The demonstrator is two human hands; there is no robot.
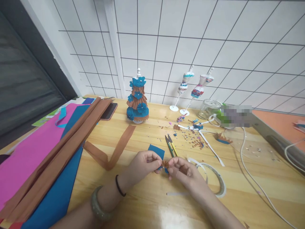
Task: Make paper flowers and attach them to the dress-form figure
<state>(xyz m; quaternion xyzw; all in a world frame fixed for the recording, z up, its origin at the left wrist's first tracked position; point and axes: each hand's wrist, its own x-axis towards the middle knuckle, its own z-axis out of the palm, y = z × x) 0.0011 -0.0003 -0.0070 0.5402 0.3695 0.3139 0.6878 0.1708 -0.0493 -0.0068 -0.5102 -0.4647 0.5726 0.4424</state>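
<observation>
Left hand (pixel 145 163) and right hand (pixel 185 174), fingertips pinched, hold a small brown-and-blue paper piece (pixel 165 164), apparently pleated, between them. Just beyond the left hand lies blue paper (pixel 157 150); beyond the right, snips (pixel 170 149). Farther, a paper-dressed mannequin (pixel 137 103) stands.

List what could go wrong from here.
The small folded paper piece, pinched between the left hand and right hand, looks thin and could crease or tear.

The scissors lie just beyond the fingers, blades bare, so a careless reach might cause a nick.

The tape roll is near the right forearm, which might nudge it.
</observation>
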